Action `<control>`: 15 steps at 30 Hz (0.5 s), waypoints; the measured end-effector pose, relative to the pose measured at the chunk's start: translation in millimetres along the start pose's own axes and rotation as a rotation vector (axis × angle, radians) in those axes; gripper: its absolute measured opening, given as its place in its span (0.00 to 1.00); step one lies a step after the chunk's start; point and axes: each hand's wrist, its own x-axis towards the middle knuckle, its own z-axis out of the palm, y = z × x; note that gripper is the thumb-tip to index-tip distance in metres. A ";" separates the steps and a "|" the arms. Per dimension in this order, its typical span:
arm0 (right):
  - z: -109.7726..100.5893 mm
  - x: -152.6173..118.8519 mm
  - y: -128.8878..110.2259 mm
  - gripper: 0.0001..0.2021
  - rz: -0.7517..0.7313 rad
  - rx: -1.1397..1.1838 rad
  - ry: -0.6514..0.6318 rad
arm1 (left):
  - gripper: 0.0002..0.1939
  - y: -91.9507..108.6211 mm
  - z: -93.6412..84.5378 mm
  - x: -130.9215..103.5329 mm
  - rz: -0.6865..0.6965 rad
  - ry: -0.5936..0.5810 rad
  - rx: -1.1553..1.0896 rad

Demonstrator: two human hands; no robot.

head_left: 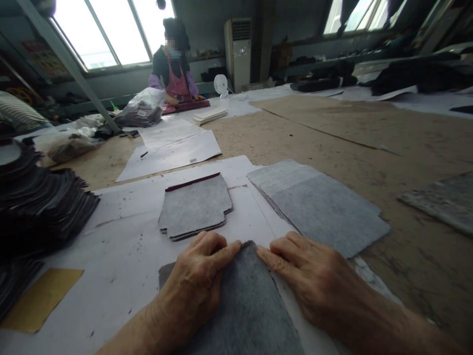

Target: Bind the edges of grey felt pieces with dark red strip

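A grey, felt-like fabric piece lies in front of me, with a dark fold along its far edge. My left hand is closed, its thumb and index finger pinching that edge from the left. From the right, my right hand pinches near the same corner with curled fingers. Part of another grey piece shows beside my left wrist. Just beyond my hands sits a small pile of notched grey pieces with a dark red strip on its far edge. Larger grey fabric pieces are stacked to the right.
A tall stack of dark pieces stands at the left, near a tan card. White paper covers part of the brown table. Across it, a person in a red apron handles dark red material beside a plastic bag and white fan.
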 end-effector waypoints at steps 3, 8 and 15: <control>3.8 -2.1 0.8 0.15 -0.011 -0.018 0.002 | 0.21 -0.5 1.9 -1.9 0.029 -0.011 0.029; 1.2 -1.0 0.7 0.14 0.028 -0.001 -0.034 | 0.24 -0.9 3.1 -3.0 0.076 -0.042 0.064; 2.2 -1.4 1.2 0.15 0.060 -0.006 -0.078 | 0.26 0.9 2.4 -3.7 0.105 -0.135 0.131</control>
